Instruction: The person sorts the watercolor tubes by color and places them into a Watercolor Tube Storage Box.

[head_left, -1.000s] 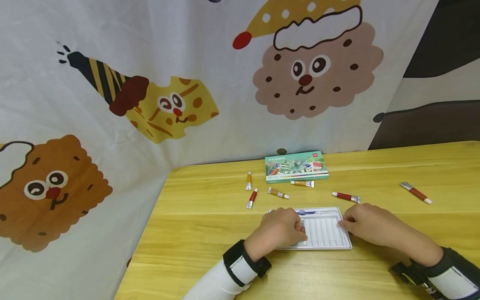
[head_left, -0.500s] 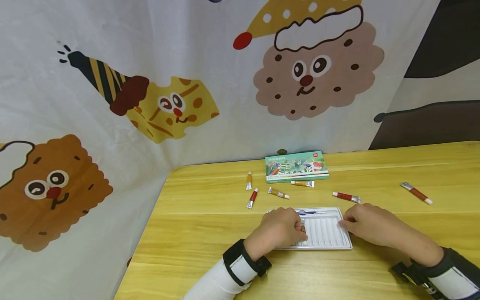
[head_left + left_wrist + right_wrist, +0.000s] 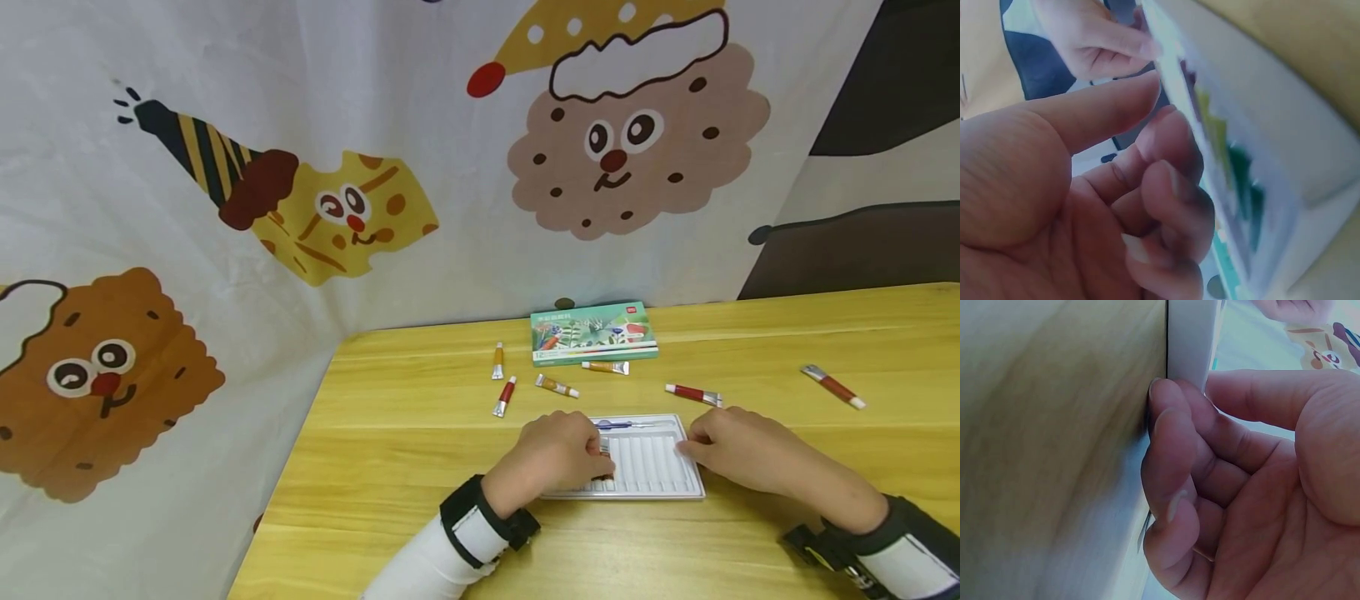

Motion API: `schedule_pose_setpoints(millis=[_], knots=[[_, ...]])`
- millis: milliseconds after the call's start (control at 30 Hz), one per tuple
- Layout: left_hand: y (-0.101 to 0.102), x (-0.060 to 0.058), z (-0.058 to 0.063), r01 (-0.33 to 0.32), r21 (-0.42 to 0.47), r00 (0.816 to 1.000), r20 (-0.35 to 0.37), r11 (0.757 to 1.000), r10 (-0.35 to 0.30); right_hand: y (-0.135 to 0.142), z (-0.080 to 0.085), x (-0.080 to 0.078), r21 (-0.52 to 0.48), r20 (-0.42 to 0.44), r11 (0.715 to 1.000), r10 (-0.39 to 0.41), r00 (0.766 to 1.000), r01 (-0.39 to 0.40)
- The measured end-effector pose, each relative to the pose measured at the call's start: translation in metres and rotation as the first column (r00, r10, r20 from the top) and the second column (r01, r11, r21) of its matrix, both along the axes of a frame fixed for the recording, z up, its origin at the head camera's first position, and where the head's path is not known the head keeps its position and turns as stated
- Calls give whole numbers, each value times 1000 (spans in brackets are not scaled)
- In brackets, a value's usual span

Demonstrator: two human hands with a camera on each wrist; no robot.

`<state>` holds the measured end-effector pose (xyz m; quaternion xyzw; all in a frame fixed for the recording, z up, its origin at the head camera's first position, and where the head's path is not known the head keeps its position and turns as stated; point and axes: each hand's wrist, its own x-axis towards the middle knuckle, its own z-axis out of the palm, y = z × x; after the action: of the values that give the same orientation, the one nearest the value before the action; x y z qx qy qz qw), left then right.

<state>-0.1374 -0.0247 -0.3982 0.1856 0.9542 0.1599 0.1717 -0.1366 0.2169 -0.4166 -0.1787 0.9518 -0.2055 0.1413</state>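
A white slotted tray (image 3: 651,462) lies on the table, with a thin blue-handled paintbrush (image 3: 618,425) along its far side. My left hand (image 3: 557,454) is over the tray's left half, thumb and fingertips right at a brown paint tube (image 3: 603,477) in a slot. In the left wrist view, a gap shows between the thumb tip and the curled fingers (image 3: 1169,134); yellow and green tubes (image 3: 1244,181) lie in the tray beyond. With my right hand (image 3: 738,450) I pinch the tray's right edge, thumb at the rim and fingers (image 3: 1172,450) against the side wall.
Behind the tray lie loose paint tubes: an orange tube (image 3: 498,362), a red tube (image 3: 505,397), an ochre tube (image 3: 557,386) and others. A green paint box (image 3: 592,333) sits near the table's back edge, before a printed cloth. A red-brown tube (image 3: 834,387) lies far right.
My left hand has shifted slightly left, and more of the brown tube's lower end shows under the thumb. The right hand and the tray have stayed in place.
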Motion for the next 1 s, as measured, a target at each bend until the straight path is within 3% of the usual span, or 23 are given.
schedule_pose_setpoints(millis=[267,467,633,833,1000], knots=[[-18,-14,12,-67,76,995,-70,995,73,0,-1,1,-4,-15,1000,3,1000,-3],[-42,-40,14,-190,150,966,-146,970,211,0,-2,0,-3,-22,1000,6,1000,-6],[-65,-64,7,-270,128,939,-185,954,290,-1,-1,0,-3,-11,1000,-1,1000,1],[-82,-82,-5,-300,66,934,-181,952,307,0,-2,0,-2,-3,1000,-10,1000,10],[-86,-93,-6,-359,84,920,-137,929,368,0,-2,0,-2,-14,1000,-6,1000,6]])
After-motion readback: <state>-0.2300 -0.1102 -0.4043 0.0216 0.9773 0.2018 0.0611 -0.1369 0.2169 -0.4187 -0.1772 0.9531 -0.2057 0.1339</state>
